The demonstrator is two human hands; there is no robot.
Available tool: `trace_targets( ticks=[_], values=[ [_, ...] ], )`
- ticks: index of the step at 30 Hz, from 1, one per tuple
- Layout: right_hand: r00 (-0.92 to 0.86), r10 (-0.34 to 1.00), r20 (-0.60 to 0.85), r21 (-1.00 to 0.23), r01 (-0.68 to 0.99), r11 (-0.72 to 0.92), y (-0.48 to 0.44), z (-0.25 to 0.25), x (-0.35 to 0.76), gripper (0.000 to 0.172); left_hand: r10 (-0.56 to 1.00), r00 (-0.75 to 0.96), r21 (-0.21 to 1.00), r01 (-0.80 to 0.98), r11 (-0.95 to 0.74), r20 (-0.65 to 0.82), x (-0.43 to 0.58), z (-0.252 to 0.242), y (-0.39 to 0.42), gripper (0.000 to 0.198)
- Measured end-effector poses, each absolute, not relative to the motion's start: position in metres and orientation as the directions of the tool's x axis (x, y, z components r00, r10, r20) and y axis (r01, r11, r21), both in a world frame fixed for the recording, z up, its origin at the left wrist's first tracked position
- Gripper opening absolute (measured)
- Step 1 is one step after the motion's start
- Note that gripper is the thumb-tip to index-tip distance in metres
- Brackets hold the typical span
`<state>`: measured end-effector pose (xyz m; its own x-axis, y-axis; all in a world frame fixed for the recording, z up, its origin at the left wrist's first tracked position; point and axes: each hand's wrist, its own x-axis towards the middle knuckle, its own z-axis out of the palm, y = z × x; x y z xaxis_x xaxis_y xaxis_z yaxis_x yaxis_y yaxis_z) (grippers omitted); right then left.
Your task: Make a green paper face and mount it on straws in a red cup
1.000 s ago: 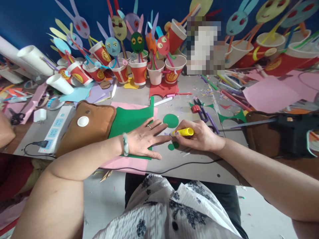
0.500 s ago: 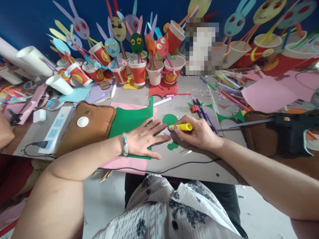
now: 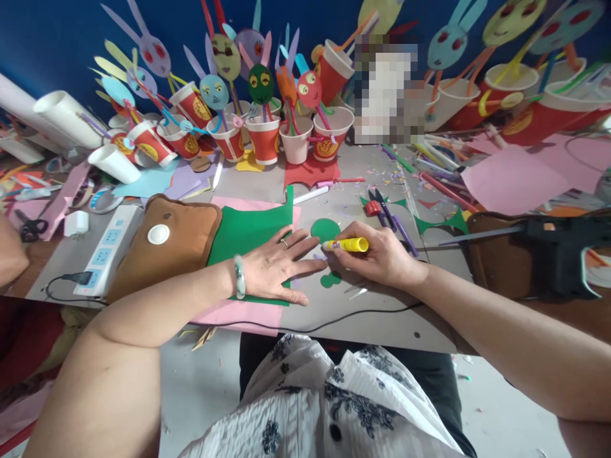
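With fingers spread, my left hand (image 3: 274, 267) lies flat over the right edge of a green paper sheet (image 3: 248, 232) and the grey table. Pink paper (image 3: 258, 316) shows beneath the green sheet. My right hand (image 3: 382, 254) grips a yellow pen-shaped tube (image 3: 353, 244), its pale tip pointing left at small purple paper bits (image 3: 319, 256) near my left fingertips. Just above the tip is a larger green paper circle (image 3: 325, 230). Two small green circles (image 3: 327, 281) lie below, overlapping. Partly under my right hand, scissor blades (image 3: 357, 291) stick out.
Red paper cups (image 3: 265, 141) with paper-faced figures line the back. A brown cushion (image 3: 162, 238) and a power strip (image 3: 105, 248) are at left, near another person's arm (image 3: 10, 254). A black cable (image 3: 334, 319) crosses the front. A black glue gun-like tool (image 3: 556, 254) lies at right.
Both my hands and the yellow tube keep their places. At the far left, the black scissors by the other person's arm have shifted and their handles show more clearly.
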<state>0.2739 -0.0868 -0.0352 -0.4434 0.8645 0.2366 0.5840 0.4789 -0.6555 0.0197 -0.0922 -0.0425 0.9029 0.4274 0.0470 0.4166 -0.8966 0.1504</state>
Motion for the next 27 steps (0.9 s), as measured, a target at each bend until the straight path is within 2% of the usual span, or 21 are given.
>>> trace_targets(
  ticks=[2, 7, 13, 19, 22, 27],
  values=[
    [-0.427, 0.871, 0.244, -0.682, 0.563, 0.467, -0.0859, -0.0337, 0.275, 0.016, 0.425, 0.904, 0.15, 0.413, -0.898, 0.056, 0.0195, -0.0426, -0.0922, 0.073],
    [-0.584, 0.792, 0.178, -0.67, 0.517, 0.532, -0.0867, -0.0313, 0.2751, 0.017, 0.413, 0.908, 0.165, 0.398, -0.903, 0.073, 0.0194, -0.043, -0.0914, 0.073],
    [-0.481, 0.845, 0.233, -0.651, 0.568, 0.503, -0.0876, -0.0334, 0.2737, 0.019, 0.423, 0.904, 0.162, 0.409, -0.898, 0.061, 0.0198, -0.0424, -0.0917, 0.072],
    [-0.573, 0.795, 0.197, -0.658, 0.524, 0.541, -0.0859, -0.0345, 0.2755, 0.019, 0.409, 0.91, 0.166, 0.395, -0.904, 0.064, 0.0197, -0.0423, -0.0905, 0.074],
    [-0.489, 0.83, 0.269, -0.638, 0.555, 0.534, -0.0874, -0.0363, 0.274, 0.019, 0.41, 0.909, 0.179, 0.393, -0.902, 0.07, 0.0191, -0.0435, -0.0901, 0.073],
    [-0.228, 0.879, 0.419, -0.611, 0.645, 0.459, -0.0872, -0.0373, 0.2756, 0.015, 0.401, 0.91, 0.228, 0.37, -0.901, 0.107, 0.0165, -0.0475, -0.086, 0.071]
  ],
)
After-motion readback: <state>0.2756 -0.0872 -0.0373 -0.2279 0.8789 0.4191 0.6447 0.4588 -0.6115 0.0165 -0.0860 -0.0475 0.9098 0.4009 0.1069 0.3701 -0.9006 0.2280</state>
